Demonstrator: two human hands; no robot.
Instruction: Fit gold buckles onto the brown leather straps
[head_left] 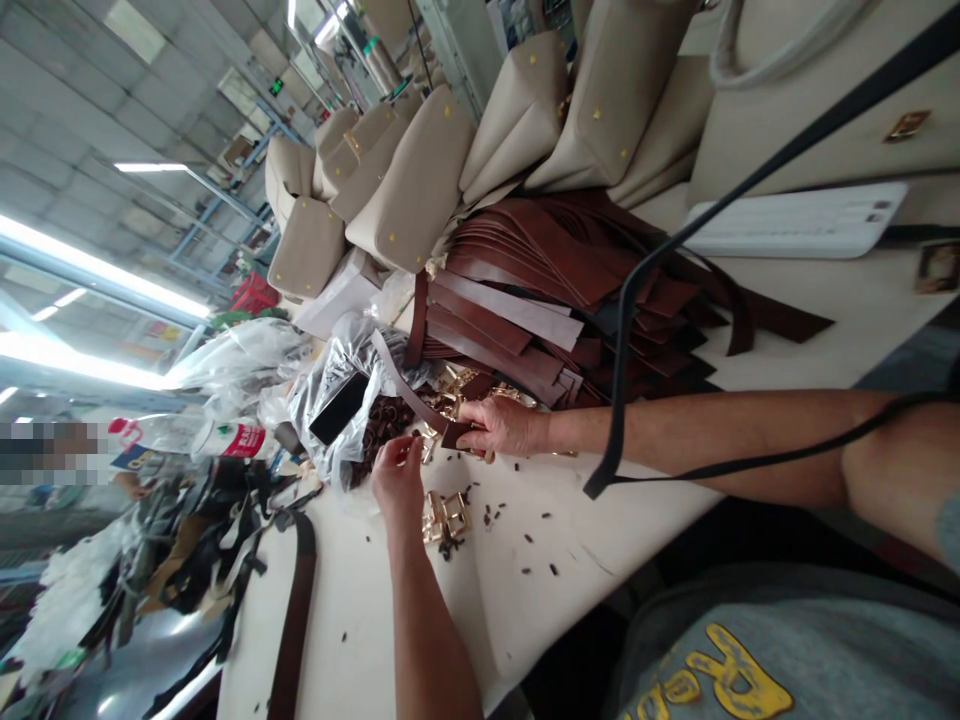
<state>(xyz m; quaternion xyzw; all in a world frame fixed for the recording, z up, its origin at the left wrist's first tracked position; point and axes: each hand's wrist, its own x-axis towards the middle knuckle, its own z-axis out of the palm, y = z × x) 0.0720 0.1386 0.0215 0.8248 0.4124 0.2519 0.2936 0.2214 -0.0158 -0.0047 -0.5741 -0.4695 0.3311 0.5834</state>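
Observation:
My right hand point(499, 426) grips the end of a brown leather strap point(427, 412), its other end curling up beside a plastic bag. Just left of it, my left hand point(397, 472) has thumb and fingers pinched together. What it pinches, if anything, is too small to make out. Beside my left hand, small dark brown leather loops point(382, 425) fill the open bag. Gold metal buckles point(446, 517) lie on the table below the hands. More gold buckles point(454, 382) are heaped behind my right hand.
A thick stack of brown straps point(517, 260) lies behind the hands. Beige bags point(416, 175) stand at the back. A black phone point(339, 408) rests on the plastic bag point(349, 350). A black cord point(622, 340) hangs before the camera. Small dark bits dot the white table point(517, 620).

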